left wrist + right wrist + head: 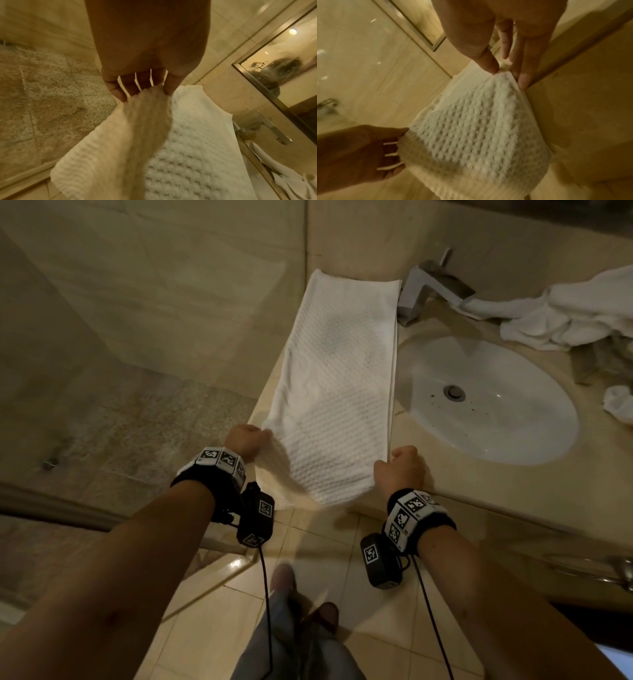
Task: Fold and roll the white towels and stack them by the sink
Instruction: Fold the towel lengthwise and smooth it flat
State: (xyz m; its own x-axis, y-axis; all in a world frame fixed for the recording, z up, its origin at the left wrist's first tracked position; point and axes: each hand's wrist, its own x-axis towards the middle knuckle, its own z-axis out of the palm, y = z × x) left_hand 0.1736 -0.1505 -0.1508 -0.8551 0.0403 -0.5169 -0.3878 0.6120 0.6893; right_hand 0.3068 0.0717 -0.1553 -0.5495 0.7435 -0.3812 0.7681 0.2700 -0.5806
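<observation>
White waffle-weave towel (337,378): folded lengthwise into a long narrow strip, lying flat on the table (486,484) just left of the sink (496,419). Far end reaches toward the wall beside the faucet (428,289); near end overhangs the table's front edge and sags between the two hands.

Left hand (245,441): fingers curled round the towel's near left corner, the cloth bunched in the grip and lifted off the table; the left wrist view shows the fabric running from the fingers (118,92) down toward the camera.

Right hand (400,470): pinches the near right corner at the table's front edge; the right wrist view shows thumb and fingertips (489,66) closed on the hem.

Sink: white oval basin set into the beige table, drain at centre, a few dark specks inside.

Faucet: squared metal, behind the basin.

Crumpled white towels (561,313): heaped on the table right of the faucet, well apart from the folded strip.

Small white cloth (618,405): at the right edge, beside the basin.

Floor (239,594): pale tiles.
</observation>
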